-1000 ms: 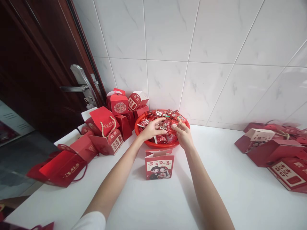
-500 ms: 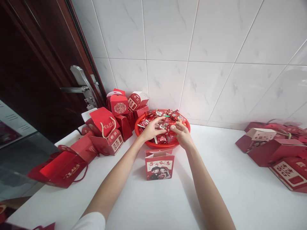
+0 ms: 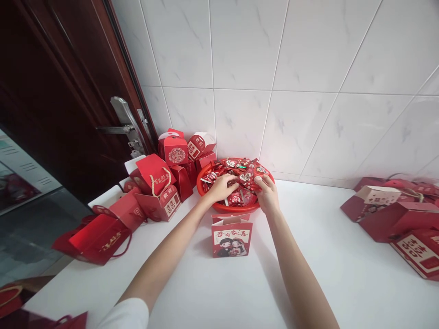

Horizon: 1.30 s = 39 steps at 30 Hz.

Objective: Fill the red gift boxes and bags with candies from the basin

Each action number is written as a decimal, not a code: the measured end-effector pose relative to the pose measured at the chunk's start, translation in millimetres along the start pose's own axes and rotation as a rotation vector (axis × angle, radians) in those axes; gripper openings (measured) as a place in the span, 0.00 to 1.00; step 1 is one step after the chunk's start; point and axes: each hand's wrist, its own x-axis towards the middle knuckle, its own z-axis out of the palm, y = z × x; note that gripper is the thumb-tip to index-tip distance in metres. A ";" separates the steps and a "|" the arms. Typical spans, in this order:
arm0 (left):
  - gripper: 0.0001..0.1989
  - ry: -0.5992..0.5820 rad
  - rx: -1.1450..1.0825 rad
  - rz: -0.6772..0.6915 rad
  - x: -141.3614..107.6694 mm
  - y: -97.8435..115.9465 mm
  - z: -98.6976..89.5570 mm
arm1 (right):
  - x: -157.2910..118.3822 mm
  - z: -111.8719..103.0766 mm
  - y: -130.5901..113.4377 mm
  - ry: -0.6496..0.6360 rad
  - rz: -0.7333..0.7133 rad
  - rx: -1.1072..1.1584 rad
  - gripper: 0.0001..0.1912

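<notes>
A red oval basin [image 3: 236,208] holds several red wrapped packets [image 3: 236,198]. Over its left part is my left hand [image 3: 222,188], thumb and fingers bent and apart among the packets, with nothing visibly gripped. At the basin's right side my right hand [image 3: 267,195] pinches a red packet [image 3: 251,178] between thumb and fingers. Just in front of the basin, a small red box [image 3: 232,240] with a printed couple stands upright on the white table, its top open.
Red gift boxes [image 3: 157,196] crowd the table's left side, and more red boxes [image 3: 394,214] lie at the right. Behind is a tiled wall [image 3: 308,123]. A dark door with a metal handle [image 3: 128,123] stands at the left.
The view has shifted slightly, so things appear a little further right. My left hand's fingers have moved away from the packet between the hands; my right hand is slightly farther from the left.
</notes>
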 end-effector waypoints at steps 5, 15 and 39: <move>0.13 -0.008 0.064 -0.066 18.9 -1.3 -16.4 | 2.2 -0.7 0.5 0.043 -0.040 0.039 0.13; 0.13 -0.031 0.351 -0.292 70.4 -35.4 -58.8 | 0.2 4.9 -2.3 0.059 -0.039 0.088 0.11; 0.11 -0.004 0.149 -0.329 71.4 -61.0 -60.4 | 0.1 0.3 1.5 0.029 -0.016 0.051 0.13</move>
